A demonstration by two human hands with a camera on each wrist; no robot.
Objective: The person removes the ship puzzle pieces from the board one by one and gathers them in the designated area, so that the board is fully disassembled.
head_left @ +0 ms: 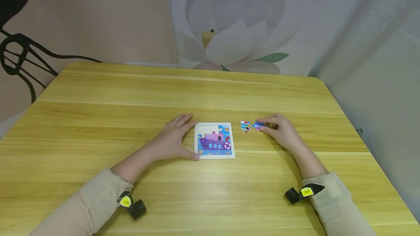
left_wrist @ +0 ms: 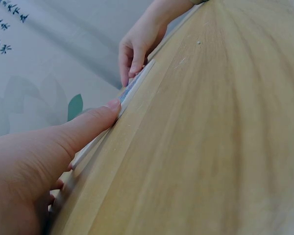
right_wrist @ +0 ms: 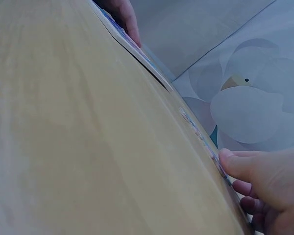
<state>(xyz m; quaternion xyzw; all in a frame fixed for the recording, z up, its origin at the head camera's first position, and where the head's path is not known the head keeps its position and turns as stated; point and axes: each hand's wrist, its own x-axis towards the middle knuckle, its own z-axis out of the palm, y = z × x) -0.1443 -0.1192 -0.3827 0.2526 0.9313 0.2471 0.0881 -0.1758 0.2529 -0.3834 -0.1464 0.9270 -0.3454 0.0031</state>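
Observation:
A square puzzle board (head_left: 233, 148) with a white border lies on the table, showing a purple and pink ship; its upper-left part is bare white. My left hand (head_left: 174, 137) is at the board's left side, index finger by the upper corner and thumb on the lower one, fingers fairly straight. In the left wrist view the thumb (left_wrist: 95, 125) rests along the board's edge. To the right, my right hand (head_left: 282, 130) pinches a blue and pink puzzle piece (head_left: 256, 125) between thumb and index finger, low over the wood. Another colourful puzzle piece (head_left: 245, 125) lies just left of it.
The wooden table (head_left: 210, 196) extends wide around the board. A black metal chair (head_left: 21, 50) stands beyond its far left edge. Behind the table hangs a pale curtain (head_left: 242, 28) with a flower print. Each sleeve carries a small black wrist camera (head_left: 136, 208).

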